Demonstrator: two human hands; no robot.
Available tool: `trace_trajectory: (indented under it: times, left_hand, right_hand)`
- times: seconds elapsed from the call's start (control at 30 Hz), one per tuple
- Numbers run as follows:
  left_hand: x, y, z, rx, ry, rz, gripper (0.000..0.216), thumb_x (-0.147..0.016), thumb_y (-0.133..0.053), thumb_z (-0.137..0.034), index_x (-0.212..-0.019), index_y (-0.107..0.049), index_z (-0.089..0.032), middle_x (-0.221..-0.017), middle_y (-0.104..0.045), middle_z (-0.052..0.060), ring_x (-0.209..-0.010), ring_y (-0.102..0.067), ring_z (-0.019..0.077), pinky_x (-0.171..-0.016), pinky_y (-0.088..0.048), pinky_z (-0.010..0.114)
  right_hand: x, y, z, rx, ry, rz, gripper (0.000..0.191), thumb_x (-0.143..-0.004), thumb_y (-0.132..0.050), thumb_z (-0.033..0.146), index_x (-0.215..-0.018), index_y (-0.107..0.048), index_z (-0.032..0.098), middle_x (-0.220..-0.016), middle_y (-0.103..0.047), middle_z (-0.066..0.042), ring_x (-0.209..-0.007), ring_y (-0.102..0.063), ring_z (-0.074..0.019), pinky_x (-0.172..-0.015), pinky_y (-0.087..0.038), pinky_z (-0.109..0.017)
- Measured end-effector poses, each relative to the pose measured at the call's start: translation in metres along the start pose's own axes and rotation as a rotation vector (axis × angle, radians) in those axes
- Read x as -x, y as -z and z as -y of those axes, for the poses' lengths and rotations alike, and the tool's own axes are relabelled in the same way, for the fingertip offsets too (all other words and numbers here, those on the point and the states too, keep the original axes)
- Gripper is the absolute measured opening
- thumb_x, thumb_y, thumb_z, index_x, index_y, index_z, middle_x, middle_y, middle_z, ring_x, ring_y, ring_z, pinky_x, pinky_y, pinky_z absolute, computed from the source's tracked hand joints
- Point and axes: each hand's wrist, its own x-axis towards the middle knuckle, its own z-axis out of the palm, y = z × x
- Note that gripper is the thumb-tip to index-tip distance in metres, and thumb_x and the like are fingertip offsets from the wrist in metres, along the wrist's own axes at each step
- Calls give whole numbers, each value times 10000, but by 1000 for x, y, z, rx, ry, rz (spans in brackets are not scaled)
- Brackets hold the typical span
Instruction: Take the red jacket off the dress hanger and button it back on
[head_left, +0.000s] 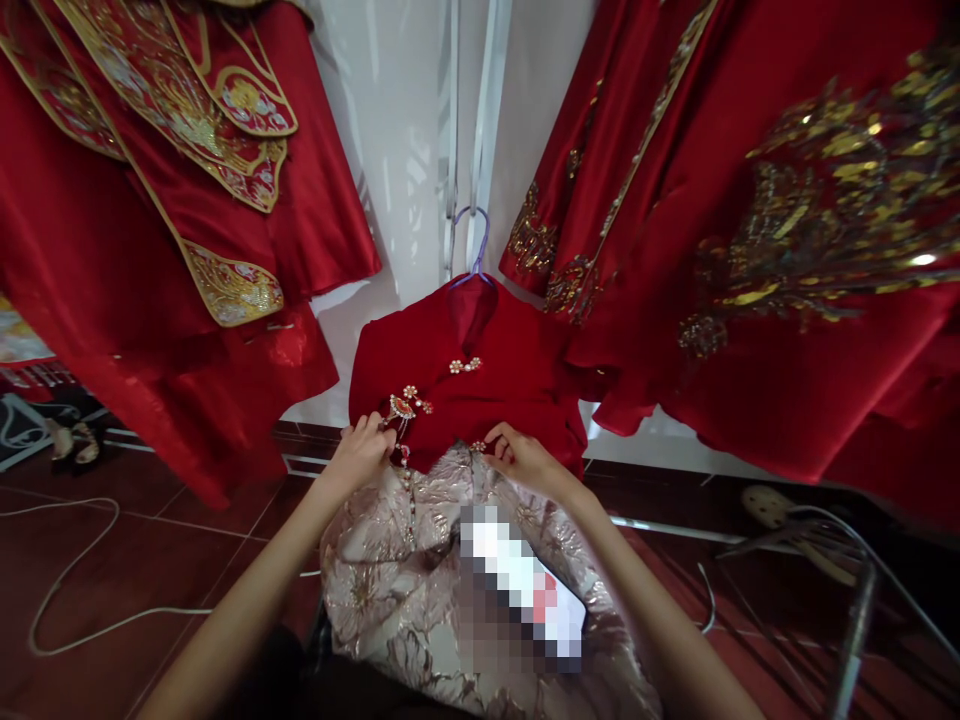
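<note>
A red top with pearl-flower fastenings hangs from a purple hanger. Below it, silvery-pink brocade cloth spreads over my lap; whether the two are joined I cannot tell. My left hand is closed on the top's left side, next to a fan-shaped ornament with a dangling bead string. My right hand has its thumb and bent forefinger at a flower button on the lower edge, seemingly pinching it. A lit phone, partly blurred out, lies on the brocade.
Embroidered red garments hang on the left, and sequinned red ones on the right. White metal poles stand behind the hanger. A white cable crosses the tiled floor. Shoes and a metal frame are at the right.
</note>
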Motion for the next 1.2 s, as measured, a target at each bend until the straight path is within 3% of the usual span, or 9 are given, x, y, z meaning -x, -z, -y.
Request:
trace_trajectory:
  times: [0.17,0.27,0.4,0.53,0.63,0.73,0.9,1.07,1.2]
  left_hand:
    - [-19,-20,6,476,268,-34,271,-833,-411,-303,-745,-638,-185,-765,-672,73,-748,-624,207,-705,-450,304]
    - [-23,-17,0,805,198,-15,266,-791,-508,-387,-720,-657,-179,-777,-694,70,-765,-639,196,-705,-475,283]
    - [-16,2,-13,1078,45,178,301,-779,-541,-433,-877,-675,-181,-895,-693,74,-822,-640,168,-713,-503,271]
    - [-14,5,-12,898,83,46,231,-736,-597,-407,-741,-667,-187,-730,-678,31,-650,-618,142,-629,-499,253]
    - [-15,1,-10,903,107,26,213,-741,-599,-377,-832,-689,-208,-863,-699,39,-761,-637,157,-679,-497,256]
    - [-14,4,-16,1060,88,129,304,-779,-566,-380,-1043,-656,-260,-1060,-669,48,-883,-628,161,-641,-490,234]
    - [-5,24,-27,1137,-23,349,401,-811,-527,-399,-1197,-560,-296,-1040,-674,64,-724,-610,123,-496,-427,195]
    - [4,44,-12,960,-179,712,386,-762,-578,-465,-1089,-643,-270,-864,-706,51,-603,-596,125,-443,-398,192]
    - [6,47,20,722,-39,856,417,-771,-518,-529,-971,-684,-203,-696,-683,33,-406,-481,87,-343,-280,192]
  right_hand:
    - [0,2,-1,-48,3,22,231,-775,-562,337,-941,-519,182,-668,-591,3,-581,-557,-117,-553,-416,-236]
    - [0,3,1,-72,0,23,216,-773,-565,338,-916,-520,182,-674,-599,-5,-587,-565,-121,-545,-421,-237]
    - [1,4,4,-78,2,18,208,-764,-580,330,-900,-519,185,-689,-608,-12,-600,-573,-124,-546,-427,-238]
    - [2,5,5,-82,6,26,193,-781,-560,338,-896,-511,190,-680,-611,-10,-596,-576,-123,-544,-424,-233]
    - [2,4,4,-77,15,26,195,-784,-556,351,-886,-512,191,-683,-611,-11,-591,-574,-120,-542,-421,-230]
    - [1,4,3,-75,12,25,190,-786,-557,342,-891,-509,191,-688,-612,-11,-591,-572,-120,-549,-425,-235]
    - [3,6,6,-98,17,34,195,-790,-549,357,-880,-505,189,-668,-606,-8,-590,-572,-123,-543,-422,-236]
    - [3,7,7,-115,14,21,227,-777,-556,398,-853,-493,193,-654,-599,-6,-575,-560,-121,-525,-407,-228]
    - [2,6,5,-111,21,12,237,-771,-560,417,-834,-486,201,-640,-595,3,-568,-558,-120,-520,-401,-224]
